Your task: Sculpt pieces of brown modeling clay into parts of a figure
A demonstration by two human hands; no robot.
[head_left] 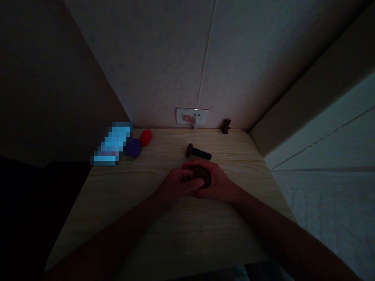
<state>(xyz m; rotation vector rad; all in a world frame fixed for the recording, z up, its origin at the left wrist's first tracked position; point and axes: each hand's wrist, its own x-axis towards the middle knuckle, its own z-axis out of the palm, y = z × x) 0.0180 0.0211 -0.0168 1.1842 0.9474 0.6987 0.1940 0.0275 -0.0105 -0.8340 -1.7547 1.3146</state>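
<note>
Both of my hands meet above the middle of the table, around a dark brown rounded lump (204,176) that could be modelling clay. My right hand (219,180) cups it from the right, fingers curled along its far side. From the left, my left hand (175,182) presses its thumb and fingers on the near left side. Just beyond them lies a black rod (202,153) with a brown disc-like head (189,150) at its left end. The dim light hides the lump's exact shape and underside.
On the light wooden table (117,199), a purple round lump (133,148) and a red lump (145,137) sit at the back left, beside a bright pixelated rectangle (113,144). A small dark brown figure (225,126) stands back right. A wall socket (191,116) holds a plug.
</note>
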